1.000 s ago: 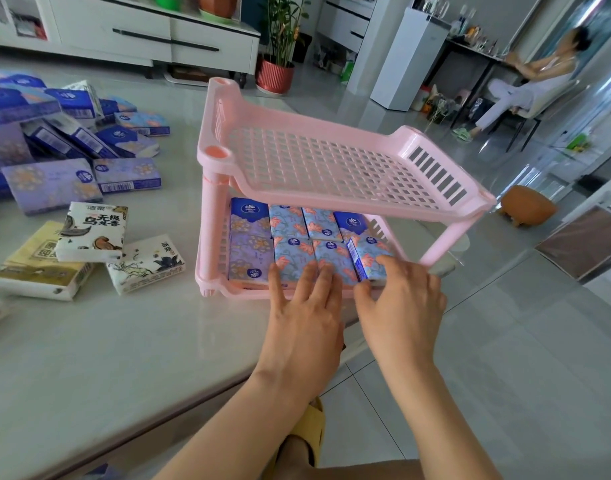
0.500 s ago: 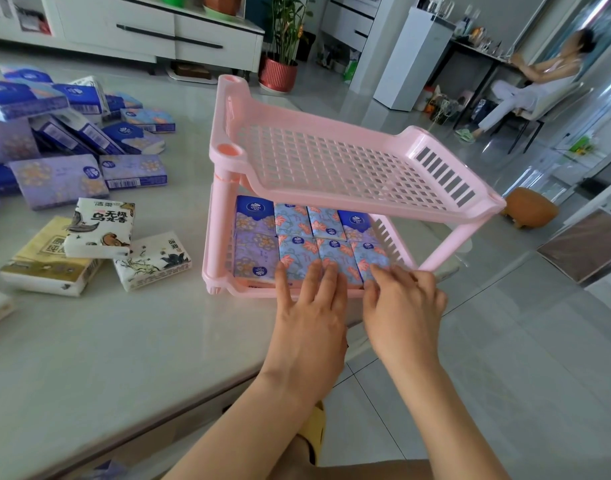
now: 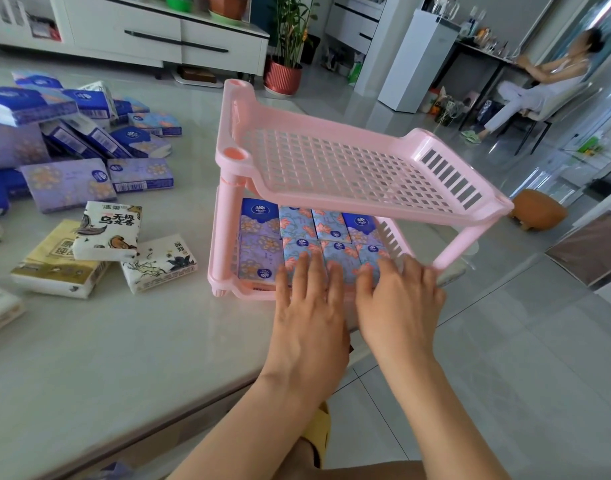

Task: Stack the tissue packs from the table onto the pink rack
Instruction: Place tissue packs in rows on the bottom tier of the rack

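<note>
A two-tier pink rack (image 3: 331,168) stands on the pale table near its right corner. Its upper shelf is bare. The lower shelf holds several small tissue packs (image 3: 297,225) in blue and purple wrappers, laid flat side by side. My left hand (image 3: 309,310) lies with straight fingers on the front row of packs. My right hand (image 3: 397,303) is beside it, fingers flat on the packs at the right end. More tissue packs (image 3: 68,183) lie loose on the table to the left, purple, blue, white and yellow ones.
The table edge (image 3: 200,407) runs diagonally below my hands, with tiled floor beyond. A white patterned pack (image 3: 158,263) lies just left of the rack. A person sits on a chair (image 3: 539,88) at the far right. A potted plant (image 3: 283,76) stands behind the rack.
Both hands have slid a little forward and flattened onto the front packs; the right hand's fingers have come down from the pack's right end. The view shifted slightly left.
</note>
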`<state>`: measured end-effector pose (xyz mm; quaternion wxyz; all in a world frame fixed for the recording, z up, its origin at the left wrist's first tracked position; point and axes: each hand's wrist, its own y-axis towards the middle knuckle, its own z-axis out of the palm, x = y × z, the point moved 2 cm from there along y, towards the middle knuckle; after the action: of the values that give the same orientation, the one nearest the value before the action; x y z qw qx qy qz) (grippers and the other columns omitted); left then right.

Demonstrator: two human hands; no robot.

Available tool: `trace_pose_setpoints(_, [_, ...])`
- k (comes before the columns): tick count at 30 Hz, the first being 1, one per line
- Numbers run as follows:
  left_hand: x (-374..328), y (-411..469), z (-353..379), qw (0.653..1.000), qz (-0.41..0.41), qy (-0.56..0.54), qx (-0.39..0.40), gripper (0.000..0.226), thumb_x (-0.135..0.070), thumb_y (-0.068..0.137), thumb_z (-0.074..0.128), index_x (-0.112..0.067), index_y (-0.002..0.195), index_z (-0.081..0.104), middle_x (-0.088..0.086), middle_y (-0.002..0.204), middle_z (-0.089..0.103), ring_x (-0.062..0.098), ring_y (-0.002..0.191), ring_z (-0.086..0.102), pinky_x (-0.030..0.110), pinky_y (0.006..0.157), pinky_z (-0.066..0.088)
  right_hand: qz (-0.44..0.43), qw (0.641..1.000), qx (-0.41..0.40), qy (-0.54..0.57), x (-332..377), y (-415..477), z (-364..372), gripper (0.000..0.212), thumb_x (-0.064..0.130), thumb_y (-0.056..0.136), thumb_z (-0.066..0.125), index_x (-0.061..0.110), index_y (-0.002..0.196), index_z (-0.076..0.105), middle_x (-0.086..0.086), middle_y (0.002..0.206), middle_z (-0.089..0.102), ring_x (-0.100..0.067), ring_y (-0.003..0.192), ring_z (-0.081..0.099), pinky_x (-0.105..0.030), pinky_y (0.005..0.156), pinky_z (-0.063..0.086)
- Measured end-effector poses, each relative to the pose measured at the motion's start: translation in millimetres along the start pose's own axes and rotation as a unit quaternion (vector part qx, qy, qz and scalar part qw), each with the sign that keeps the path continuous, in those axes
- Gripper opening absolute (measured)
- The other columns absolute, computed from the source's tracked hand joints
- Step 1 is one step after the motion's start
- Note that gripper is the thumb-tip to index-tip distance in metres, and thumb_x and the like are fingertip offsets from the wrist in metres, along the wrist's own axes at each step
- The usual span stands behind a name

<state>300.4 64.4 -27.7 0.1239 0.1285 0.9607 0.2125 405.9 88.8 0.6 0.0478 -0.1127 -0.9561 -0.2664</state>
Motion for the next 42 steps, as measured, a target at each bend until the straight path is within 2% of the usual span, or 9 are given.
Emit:
trace_pose_setpoints(3, [8.3, 5.5, -7.1, 0.998, -0.053, 0.002, 0.013, 0.059, -0.035, 0.067, 0.055, -0.001, 0.115, 0.063, 0.024, 0.122, 0.059, 0.039, 0.116, 0.055, 0.059, 0.091, 0.041, -0.076, 0.995, -0.013, 0.07, 12.5, 17.6, 8.7, 0.047, 0.032, 0.082, 0.038, 0.005, 0.112, 0.063, -0.02, 0.116, 0.061, -0.037, 0.109, 0.055, -0.044, 0.092, 0.043])
trace_pose_setpoints(9, [24.1, 2.0, -4.5, 0.993, -0.096, 0.022, 0.068, 0.081, -0.041, 0.061, 0.078, 0.006, 0.123, 0.055, 0.032, 0.129, 0.049, 0.045, 0.121, 0.047, 0.051, 0.105, 0.022, -0.095, 0.954, 0.248, 0.136, 20.9, 38.5, 36.1, 0.063, 0.053, 0.094, 0.028, 0.029, 0.148, 0.008, -0.006, 0.157, 0.0, -0.019, 0.144, -0.005, -0.035, 0.116, -0.003])
trace_pose_setpoints(14, [20.2, 2.0, -11.1, 0.991, -0.094, 0.036, 0.092, 0.08, -0.05, 0.095, 0.029, -0.001, 0.136, -0.021, 0.026, 0.151, -0.015, 0.04, 0.14, -0.013, 0.047, 0.11, -0.013, -0.107, 0.938, 0.326, 0.044, 24.5, 37.8, 39.2, 0.066, 0.063, 0.09, 0.018, 0.036, 0.146, -0.005, -0.004, 0.157, -0.01, -0.019, 0.144, -0.012, -0.041, 0.114, -0.01])
trace_pose_setpoints(19, [25.2, 5.5, -19.0, 0.985, -0.099, 0.031, 0.136, 0.086, -0.049, 0.085, 0.053, 0.0, 0.145, 0.015, 0.029, 0.151, 0.009, 0.042, 0.141, 0.01, 0.048, 0.113, 0.005, -0.109, 0.939, 0.325, 0.025, 24.6, 40.5, 42.4, 0.064, 0.065, 0.089, 0.018, 0.039, 0.146, 0.004, 0.0, 0.157, -0.006, -0.019, 0.144, -0.009, -0.043, 0.115, -0.009])
trace_pose_setpoints(21, [25.7, 7.6, -19.1, 0.986, -0.113, -0.022, 0.122, 0.071, -0.038, 0.065, 0.071, 0.001, 0.123, 0.056, 0.031, 0.129, 0.05, 0.043, 0.121, 0.049, 0.053, 0.1, 0.038, -0.109, 0.943, 0.314, 0.02, 23.7, 40.5, 44.9, 0.064, 0.064, 0.089, 0.019, 0.039, 0.146, 0.005, 0.001, 0.157, -0.005, -0.019, 0.144, -0.008, -0.043, 0.115, -0.008])
trace_pose_setpoints(23, [25.0, 6.3, -25.6, 0.988, -0.103, -0.097, 0.055, 0.043, -0.022, 0.071, 0.046, 0.0, 0.101, 0.067, 0.025, 0.108, 0.064, 0.042, 0.1, 0.062, 0.051, 0.084, 0.052, -0.105, 0.951, 0.288, 0.034, 23.4, 38.4, 47.3, 0.064, 0.063, 0.089, 0.023, 0.037, 0.146, 0.009, 0.0, 0.157, 0.001, -0.019, 0.144, -0.003, -0.043, 0.115, -0.005])
trace_pose_setpoints(29, [43.1, 0.7, -74.0, 0.885, -0.253, -0.34, -0.195, 0.022, -0.011, 0.066, 0.037, -0.015, 0.056, 0.057, -0.003, 0.054, 0.059, 0.014, 0.053, 0.051, 0.029, 0.051, 0.039, -0.138, 0.954, 0.081, 0.255, 54.5, 19.2, 16.5, 0.061, 0.034, 0.079, 0.029, 0.014, 0.134, 0.044, -0.009, 0.134, 0.048, -0.026, 0.128, 0.04, -0.042, 0.109, 0.027])
trace_pose_setpoints(34, [78.8, -3.9, -88.0, 0.758, -0.37, -0.444, -0.304, 0.026, -0.001, 0.062, 0.036, -0.017, 0.052, 0.053, -0.008, 0.048, 0.056, 0.007, 0.051, 0.049, 0.026, 0.054, 0.043, -0.055, 0.704, 0.283, 0.649, 128.5, -39.4, -27.9, 0.045, 0.02, 0.077, 0.048, 0.041, 0.116, 0.042, 0.0, 0.119, 0.055, -0.013, 0.112, 0.053, -0.038, 0.099, 0.042])
trace_pose_setpoints(42, [98.2, -8.0, -77.9, 0.669, -0.461, -0.492, -0.311, 0.034, 0.011, 0.074, 0.036, -0.016, 0.061, 0.053, -0.002, 0.059, 0.055, -0.001, 0.045, 0.047, 0.009, 0.047, 0.038, -0.011, 0.752, 0.152, 0.641, 169.7, -30.3, -27.8, 0.032, 0.035, 0.091, 0.05, 0.017, 0.117, 0.049, 0.012, 0.09, 0.058, 0.0, 0.077, 0.053, -0.02, 0.077, 0.043])
